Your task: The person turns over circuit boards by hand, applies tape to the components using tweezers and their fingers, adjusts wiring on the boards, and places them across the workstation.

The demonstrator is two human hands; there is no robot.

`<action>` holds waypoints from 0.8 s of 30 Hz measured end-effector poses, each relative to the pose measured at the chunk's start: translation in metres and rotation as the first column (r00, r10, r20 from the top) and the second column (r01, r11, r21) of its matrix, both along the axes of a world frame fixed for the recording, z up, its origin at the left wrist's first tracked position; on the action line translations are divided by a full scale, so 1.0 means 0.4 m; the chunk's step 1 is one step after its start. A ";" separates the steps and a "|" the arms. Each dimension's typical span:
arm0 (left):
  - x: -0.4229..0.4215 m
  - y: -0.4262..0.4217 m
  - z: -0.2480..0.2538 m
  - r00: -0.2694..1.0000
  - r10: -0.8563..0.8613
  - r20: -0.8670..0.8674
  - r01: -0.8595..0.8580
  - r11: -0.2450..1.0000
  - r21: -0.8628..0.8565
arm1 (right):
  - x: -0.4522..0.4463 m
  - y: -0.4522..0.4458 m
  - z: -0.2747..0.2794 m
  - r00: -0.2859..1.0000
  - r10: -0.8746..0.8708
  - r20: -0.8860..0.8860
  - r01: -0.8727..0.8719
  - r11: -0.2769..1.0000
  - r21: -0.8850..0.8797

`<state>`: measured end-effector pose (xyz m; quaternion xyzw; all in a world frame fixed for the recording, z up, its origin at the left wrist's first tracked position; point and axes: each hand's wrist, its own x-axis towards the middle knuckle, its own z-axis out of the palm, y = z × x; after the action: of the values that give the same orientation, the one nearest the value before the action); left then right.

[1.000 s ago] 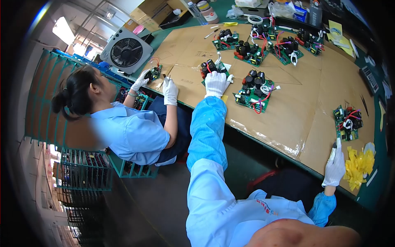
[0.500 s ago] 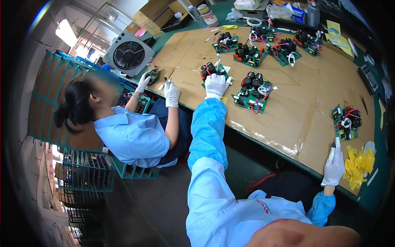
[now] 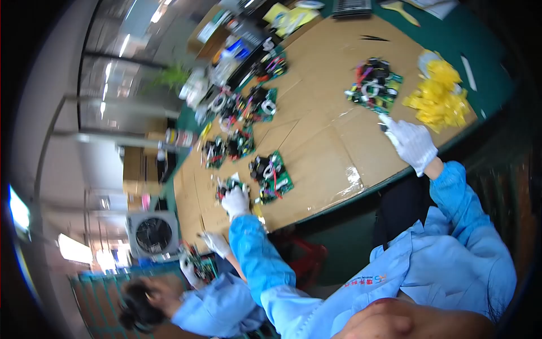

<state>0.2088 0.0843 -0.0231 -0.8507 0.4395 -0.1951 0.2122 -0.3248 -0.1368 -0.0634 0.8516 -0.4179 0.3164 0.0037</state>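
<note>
My left hand (image 3: 235, 202), in a white glove, is closed over the near end of a green circuit board (image 3: 221, 191); its fingertips are partly hidden among the parts. Just right of it lies another board (image 3: 272, 178) with black capacitors and red wires. My right hand (image 3: 412, 144), also gloved, is at the near corner of a separate board (image 3: 374, 86) on the right. Its fingers are pressed together around something small and dark, too blurred to name. Yellow plastic pieces (image 3: 437, 99) lie beside that board.
Several more boards (image 3: 240, 142) stand on the cardboard-covered table (image 3: 316, 164). Tweezers (image 3: 374, 38) and a brush (image 3: 402, 10) lie beyond. At the lower left a co-worker (image 3: 217, 305) sits with gloved hands near another board; a fan (image 3: 152, 233) stands behind.
The view has turned and tilted, so the boards now appear further left and the fan lower. My left hand remains at its board, my right hand at the board on the right.
</note>
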 end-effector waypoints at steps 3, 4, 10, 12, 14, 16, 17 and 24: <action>0.011 -0.014 0.086 0.990 0.059 -0.129 -0.057 0.998 0.018 | -0.011 0.008 0.000 0.999 0.021 -0.031 -0.020 0.999 0.029; -0.041 -0.052 0.126 0.999 0.031 0.018 -0.031 0.999 -0.018 | -0.011 0.007 -0.001 0.999 0.035 -0.035 -0.034 0.999 0.024; -0.480 -0.315 0.251 0.544 -0.829 -0.128 0.547 0.466 -0.695 | -0.017 0.012 0.013 0.998 0.048 0.032 -0.050 0.996 0.074; -0.624 -0.409 0.226 0.373 -0.912 -0.170 0.697 0.396 -0.598 | -0.019 0.016 0.004 0.984 0.038 0.172 -0.044 0.999 0.029; -0.735 -0.504 0.159 0.162 -0.973 -0.167 0.840 0.224 -0.494 | -0.030 0.014 0.016 0.912 0.015 0.410 -0.028 0.999 0.027; -0.834 -0.565 0.097 0.072 -0.986 -0.148 0.958 0.109 -0.266 | -0.033 -0.001 0.010 0.884 -0.045 0.465 0.029 0.999 0.040; -0.855 -0.593 0.058 -0.006 -0.996 -0.087 0.987 0.008 -0.159 | -0.037 -0.008 0.005 0.846 -0.093 0.526 0.069 0.995 0.066; -0.890 -0.643 -0.014 0.206 -0.937 -0.283 0.934 0.274 -0.229 | -0.037 -0.018 -0.010 0.821 -0.069 0.567 -0.036 0.985 0.171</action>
<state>-0.1472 -0.1730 -0.0285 -0.4327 0.8923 -0.1237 -0.0372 -0.3396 -0.1439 -0.0673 0.7111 -0.4331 0.5190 -0.1934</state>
